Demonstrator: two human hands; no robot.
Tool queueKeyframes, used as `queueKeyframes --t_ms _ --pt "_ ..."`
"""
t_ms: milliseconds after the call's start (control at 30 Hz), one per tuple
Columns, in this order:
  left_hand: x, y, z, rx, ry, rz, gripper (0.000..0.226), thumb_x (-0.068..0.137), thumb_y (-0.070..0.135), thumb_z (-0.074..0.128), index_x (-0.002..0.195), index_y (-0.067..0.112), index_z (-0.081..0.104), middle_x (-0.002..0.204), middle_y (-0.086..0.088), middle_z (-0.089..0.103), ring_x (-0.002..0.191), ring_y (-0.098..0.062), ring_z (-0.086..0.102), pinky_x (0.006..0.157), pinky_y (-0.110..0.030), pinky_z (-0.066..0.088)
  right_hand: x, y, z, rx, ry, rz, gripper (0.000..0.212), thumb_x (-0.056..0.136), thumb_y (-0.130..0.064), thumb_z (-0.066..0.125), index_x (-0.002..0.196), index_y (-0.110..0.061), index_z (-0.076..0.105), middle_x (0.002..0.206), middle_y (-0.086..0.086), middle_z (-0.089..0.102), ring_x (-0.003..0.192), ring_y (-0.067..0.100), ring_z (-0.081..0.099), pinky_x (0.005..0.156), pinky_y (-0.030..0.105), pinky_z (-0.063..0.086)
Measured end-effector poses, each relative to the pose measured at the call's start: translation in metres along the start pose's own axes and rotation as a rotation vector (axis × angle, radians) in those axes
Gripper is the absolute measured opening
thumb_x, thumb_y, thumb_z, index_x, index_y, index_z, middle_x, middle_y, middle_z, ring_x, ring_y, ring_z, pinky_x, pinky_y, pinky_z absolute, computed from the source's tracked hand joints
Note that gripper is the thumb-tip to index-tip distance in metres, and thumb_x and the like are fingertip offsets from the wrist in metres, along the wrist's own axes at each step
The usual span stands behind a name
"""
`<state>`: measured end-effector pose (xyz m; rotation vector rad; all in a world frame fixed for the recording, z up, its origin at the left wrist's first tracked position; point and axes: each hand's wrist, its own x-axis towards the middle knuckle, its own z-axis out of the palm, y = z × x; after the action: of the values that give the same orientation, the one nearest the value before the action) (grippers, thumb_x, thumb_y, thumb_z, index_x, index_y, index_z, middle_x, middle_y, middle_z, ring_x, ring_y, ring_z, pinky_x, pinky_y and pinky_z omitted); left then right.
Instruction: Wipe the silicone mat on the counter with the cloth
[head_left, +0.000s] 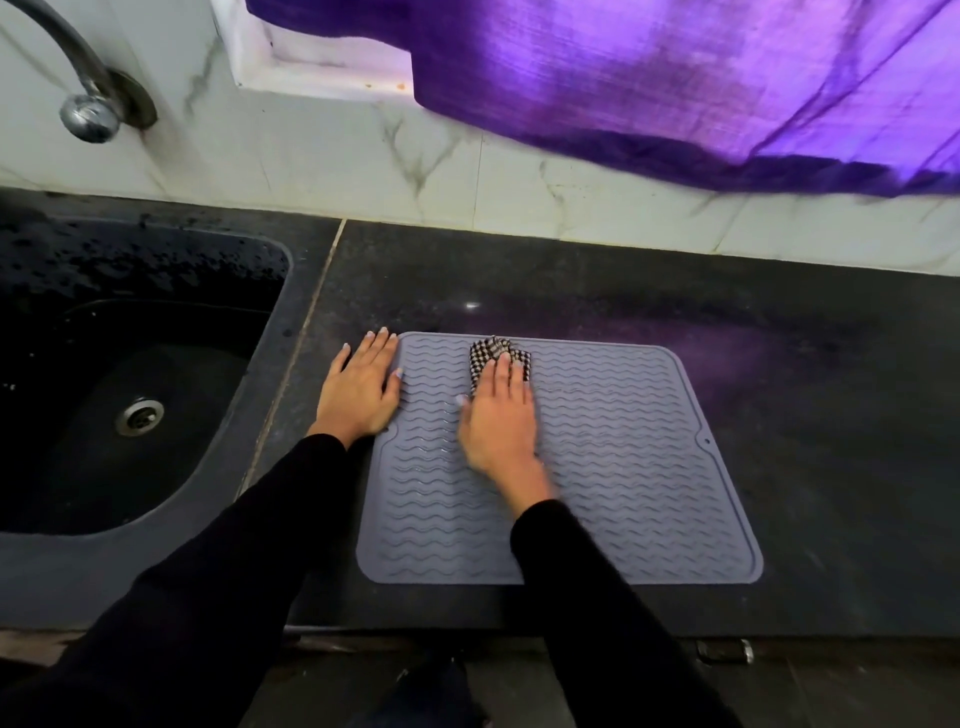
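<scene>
On ribbed mat (613, 467) (grey): checkered cloth (493, 356).

You have one head view, looking steeply down and forward, close over the counter (675, 291), facing the tiled wall (322, 150)

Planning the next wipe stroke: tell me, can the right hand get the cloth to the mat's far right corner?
Probably yes: the right hand presses the cloth flat, and the mat lies bare toward that corner.

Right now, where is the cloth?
In the head view, the checked cloth lies at the far edge of the grey mat, pressed flat under the right hand, right of the left hand.
</scene>
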<state>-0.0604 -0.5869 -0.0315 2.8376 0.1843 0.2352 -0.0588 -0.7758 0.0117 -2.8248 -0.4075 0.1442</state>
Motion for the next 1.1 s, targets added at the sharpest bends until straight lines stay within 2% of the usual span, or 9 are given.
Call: queueKeyframes --t_ms 167,433,533,633,767,833,900,967,1100 --pt "0.001 -0.002 0.002 0.003 0.018 0.004 0.077 0.082 0.051 0.005 0.146 0.015 0.026 0.155 -0.001 0.022 0.144 -0.014 0.015 0.116 -0.037 0.006 0.001 0.003 0.016 -0.014 0.033 -0.023 0.072 0.095 -0.052 0.021 0.148 -0.005 0.003 0.157 0.014 -0.003 0.145 0.025 -0.006 0.117 0.039 -0.002" --pt "0.000 -0.002 0.001 -0.001 0.016 0.005 0.080 0.079 0.054 0.003 0.147 0.016 0.025 0.155 0.000 0.022 0.144 -0.013 0.015 0.116 -0.036 0.005 0.005 0.015 0.003 0.081 0.114 -0.069 0.056 0.098 -0.033 0.034 0.147 -0.011 0.020 0.156 0.006 0.018 0.143 0.020 0.018 0.116 0.032 0.012" --pt "0.000 -0.001 -0.001 -0.013 0.006 0.001 0.075 0.083 0.051 0.007 0.147 0.016 0.025 0.155 0.000 0.021 0.144 -0.013 0.014 0.116 -0.035 0.005 0.016 0.026 -0.021 0.784 0.118 0.195 0.039 0.097 -0.020 0.043 0.135 -0.012 0.047 0.128 0.010 0.058 0.112 0.024 0.057 0.097 0.033 0.042" --pt "-0.001 -0.001 -0.002 -0.021 0.007 0.001 0.073 0.084 0.049 0.010 0.147 0.016 0.025 0.155 0.000 0.022 0.144 -0.013 0.014 0.116 -0.035 0.004 0.025 0.044 -0.050 1.509 0.202 0.470 0.033 0.096 -0.011 0.043 0.125 0.002 0.053 0.107 0.013 0.064 0.090 0.020 0.060 0.085 0.033 0.048" --pt "0.000 -0.001 -0.001 -0.028 -0.001 -0.006 0.066 0.087 0.044 0.017 0.147 0.017 0.025 0.155 0.000 0.021 0.144 -0.012 0.014 0.116 -0.035 0.004 0.014 0.035 -0.063 0.761 0.252 0.249 0.040 0.098 -0.021 0.042 0.136 -0.010 0.045 0.133 0.006 0.053 0.105 0.015 0.054 0.085 0.019 0.035" --pt "0.000 -0.001 -0.001 -0.029 0.008 -0.008 0.065 0.087 0.043 0.017 0.146 0.017 0.026 0.155 0.000 0.022 0.144 -0.012 0.014 0.116 -0.035 0.005 0.005 0.022 -0.043 0.378 0.129 0.117 0.044 0.099 -0.027 0.039 0.140 -0.011 0.038 0.141 0.010 0.045 0.123 0.024 0.047 0.097 0.026 0.035" --pt "0.001 -0.002 0.000 -0.021 0.016 -0.006 0.066 0.087 0.044 0.016 0.146 0.017 0.027 0.155 0.000 0.023 0.143 -0.013 0.015 0.116 -0.035 0.005 -0.001 0.012 -0.008 0.061 0.066 0.032 0.057 0.098 -0.037 0.031 0.146 -0.007 0.021 0.154 0.016 0.019 0.142 0.030 0.017 0.116 0.038 0.013" --pt "0.000 -0.003 0.001 -0.023 0.024 -0.002 0.072 0.084 0.049 0.009 0.146 0.016 0.027 0.154 0.000 0.023 0.143 -0.013 0.016 0.115 -0.036 0.006 -0.002 0.010 0.014 -0.047 0.121 0.015 0.066 0.096 -0.043 0.026 0.148 -0.005 0.010 0.156 0.017 0.006 0.145 0.029 0.002 0.118 0.042 0.000" --pt "0.001 -0.002 0.000 -0.021 0.024 0.010 0.074 0.083 0.050 0.006 0.146 0.017 0.027 0.154 0.000 0.023 0.143 -0.013 0.016 0.115 -0.035 0.005 0.006 0.026 0.015 -0.011 0.155 -0.031 0.063 0.097 -0.043 0.029 0.148 -0.011 0.013 0.157 0.008 0.011 0.145 0.022 0.008 0.117 0.033 0.004"
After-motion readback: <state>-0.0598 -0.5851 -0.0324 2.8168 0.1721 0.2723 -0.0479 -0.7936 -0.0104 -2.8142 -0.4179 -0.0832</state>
